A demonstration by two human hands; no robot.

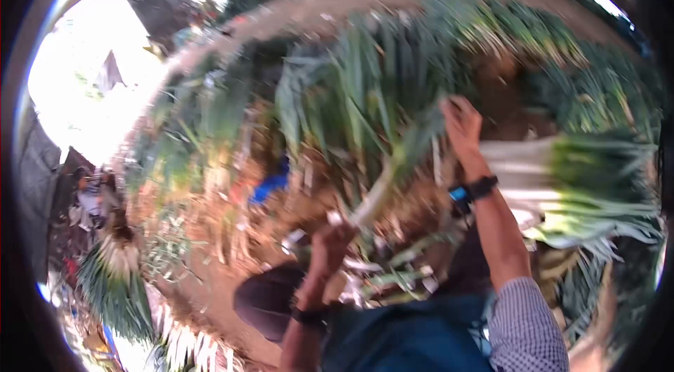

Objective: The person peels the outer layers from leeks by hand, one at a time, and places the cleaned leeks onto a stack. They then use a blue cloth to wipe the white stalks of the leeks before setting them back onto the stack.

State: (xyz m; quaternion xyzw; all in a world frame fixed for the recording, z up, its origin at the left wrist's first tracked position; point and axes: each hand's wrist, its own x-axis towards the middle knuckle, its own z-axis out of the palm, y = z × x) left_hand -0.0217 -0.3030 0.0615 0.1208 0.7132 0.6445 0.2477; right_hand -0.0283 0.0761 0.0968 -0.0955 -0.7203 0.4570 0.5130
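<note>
A single leek (379, 193) lies slanted between my hands, its white stalk low and its green leaves up towards the right. Closed at the lower end of this stalk is my left hand (331, 244), with something small and pale at its fingertips, too blurred to name. My right hand (463, 122) is raised at the leek's leafy end, its fingers bent and pressed together on leaf tips, blurred. To the right of my right forearm is a stack of clean leeks (523, 175), white stalks towards me and green leaves pointing right.
Rows of leeks with soil on them (372, 77) spread across the ground ahead. Trimmed leaves and scraps (400, 277) lie near my knees. A blue scrap (270, 186) sits among roots. Leek bundles (116, 281) stand at the lower left. A dirt path (302, 7) runs behind.
</note>
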